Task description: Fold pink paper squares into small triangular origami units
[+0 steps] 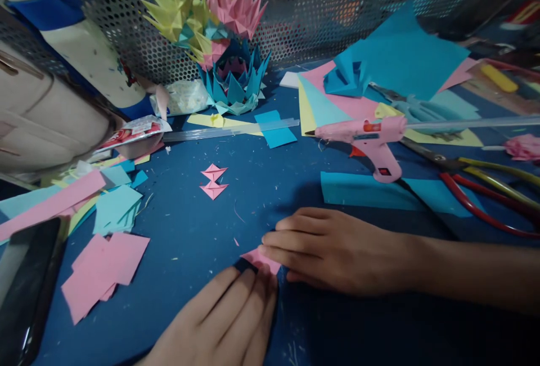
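Note:
A small piece of pink paper (pixel 268 262) with a pointed left corner lies on the blue table at the lower middle, partly covered by my fingers. My left hand (pixel 223 318) comes from the bottom edge, its fingers pressed together onto the paper's near side; the thumb is hidden. From the right reaches my right hand (pixel 333 248), its bent fingertips closed over the paper's upper right part. Further up lie two small folded pink paper pieces (pixel 214 188), one above the other. Pink paper squares (pixel 101 270) are stacked loosely at the left.
A pink glue gun (pixel 367 135) rests above a blue paper strip (pixel 354 190), near red-and-yellow-handled pliers (pixel 464 172). A phone (pixel 29 287) is at the left edge. Paper flowers (pixel 234 82) stand at the back against a perforated metal panel (pixel 291 12).

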`<state>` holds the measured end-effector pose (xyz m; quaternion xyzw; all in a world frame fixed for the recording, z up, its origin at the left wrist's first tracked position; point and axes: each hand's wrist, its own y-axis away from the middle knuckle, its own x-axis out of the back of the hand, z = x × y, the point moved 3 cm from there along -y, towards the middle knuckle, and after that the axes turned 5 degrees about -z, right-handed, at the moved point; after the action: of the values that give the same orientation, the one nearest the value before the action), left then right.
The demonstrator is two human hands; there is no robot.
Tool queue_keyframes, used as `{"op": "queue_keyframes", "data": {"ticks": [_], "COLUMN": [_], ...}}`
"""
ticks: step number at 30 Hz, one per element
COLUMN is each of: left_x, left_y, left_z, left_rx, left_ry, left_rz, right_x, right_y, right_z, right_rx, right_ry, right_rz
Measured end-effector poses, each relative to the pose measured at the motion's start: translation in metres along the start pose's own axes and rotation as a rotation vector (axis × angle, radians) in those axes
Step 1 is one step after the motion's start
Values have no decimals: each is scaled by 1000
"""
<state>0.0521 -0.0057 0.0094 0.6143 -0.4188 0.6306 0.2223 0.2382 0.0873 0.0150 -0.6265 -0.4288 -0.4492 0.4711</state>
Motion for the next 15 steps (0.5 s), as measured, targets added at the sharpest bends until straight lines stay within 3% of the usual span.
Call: {"op": "queue_keyframes", "data": {"ticks": [7, 15], "left_x": [3, 9], "left_y": [-6, -7], "left_z": [-4, -8], "left_rx": [18, 7], "left_ry": [65, 75], "left_rz": [-5, -4], "right_x": [21, 39], "right_y": [6, 8], "right_z": [-5, 1], "right_rx": [-74, -94], "right_ry": [113, 64], "right_rz": [-206, -189]}}
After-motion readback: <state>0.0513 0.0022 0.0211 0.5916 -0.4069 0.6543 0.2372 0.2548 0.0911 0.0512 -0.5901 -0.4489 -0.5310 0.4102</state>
